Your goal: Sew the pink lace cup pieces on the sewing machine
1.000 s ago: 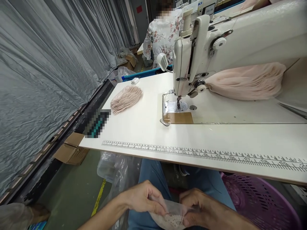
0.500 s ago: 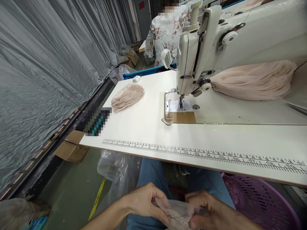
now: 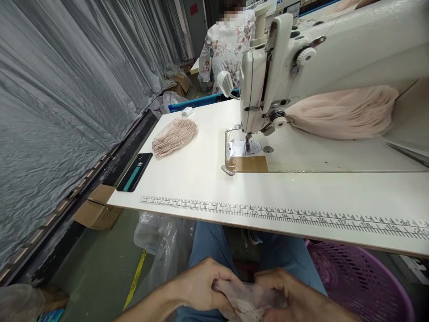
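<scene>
Low in the head view, over the lap, both hands grip a sheer pale fabric piece with a lacy edge (image 3: 246,300). My left hand (image 3: 209,286) is closed on its left side, thumb pressed on top. My right hand (image 3: 284,290) pinches the right side, its fingertips partly hidden by the cloth. Beyond the table edge stands a white sewing machine (image 3: 256,89), its needle and presser foot over the metal plate. The lower end of the fabric runs out of the picture.
On the white table (image 3: 187,179) lie a pink lace bundle (image 3: 174,137), a dark phone (image 3: 134,172) and a pale pink fabric bundle (image 3: 345,112) behind the machine. Scissors (image 3: 407,153) lie at right. A purple basket (image 3: 365,281) stands below. Another person (image 3: 228,49) sits ahead.
The view has shifted slightly. Both hands stay on the fabric over the lap, and the cloth between them is bunched a little differently.
</scene>
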### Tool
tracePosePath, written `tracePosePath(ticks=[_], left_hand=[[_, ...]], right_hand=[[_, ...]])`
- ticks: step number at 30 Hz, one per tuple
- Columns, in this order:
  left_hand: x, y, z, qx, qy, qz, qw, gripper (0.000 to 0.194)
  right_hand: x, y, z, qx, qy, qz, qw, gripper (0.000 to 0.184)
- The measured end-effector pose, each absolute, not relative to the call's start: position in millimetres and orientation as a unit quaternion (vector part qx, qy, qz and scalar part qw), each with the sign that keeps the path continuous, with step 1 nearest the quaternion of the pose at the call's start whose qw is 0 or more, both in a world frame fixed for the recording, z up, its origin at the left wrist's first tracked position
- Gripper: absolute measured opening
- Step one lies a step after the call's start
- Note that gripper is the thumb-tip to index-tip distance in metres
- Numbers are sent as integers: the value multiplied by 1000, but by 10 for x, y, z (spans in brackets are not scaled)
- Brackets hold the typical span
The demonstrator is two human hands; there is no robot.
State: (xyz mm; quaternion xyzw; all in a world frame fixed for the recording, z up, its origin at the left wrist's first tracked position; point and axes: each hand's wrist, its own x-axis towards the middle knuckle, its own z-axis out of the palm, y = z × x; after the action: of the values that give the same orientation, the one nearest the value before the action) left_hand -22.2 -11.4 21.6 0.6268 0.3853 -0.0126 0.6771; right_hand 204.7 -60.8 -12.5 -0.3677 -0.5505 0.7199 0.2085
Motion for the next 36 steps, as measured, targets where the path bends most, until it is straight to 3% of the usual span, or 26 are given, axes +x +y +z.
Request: tracePosePath(ticks=[6,12,20,28,36], left_hand=[[-241,-113,236,608,406,-28,681,36],[-237,-132,184,561,423,-16,711,47],[-285,-144,188,546,407,24,732,43],[-299,-251,2,548,480,63,682,45],[-290,-270,116,567,489,45,661,43]], right_hand=[[2041,-618,-162,-361,-549,719,226,38],[2064,-597,-141,-373,-555,709,224,43],[2015,-639,-219,-385,-537,718,218,40],[2122,-654,-139,-417,-583,677,170,32],[2106,-669,-109,-452,-600,642,152,28]])
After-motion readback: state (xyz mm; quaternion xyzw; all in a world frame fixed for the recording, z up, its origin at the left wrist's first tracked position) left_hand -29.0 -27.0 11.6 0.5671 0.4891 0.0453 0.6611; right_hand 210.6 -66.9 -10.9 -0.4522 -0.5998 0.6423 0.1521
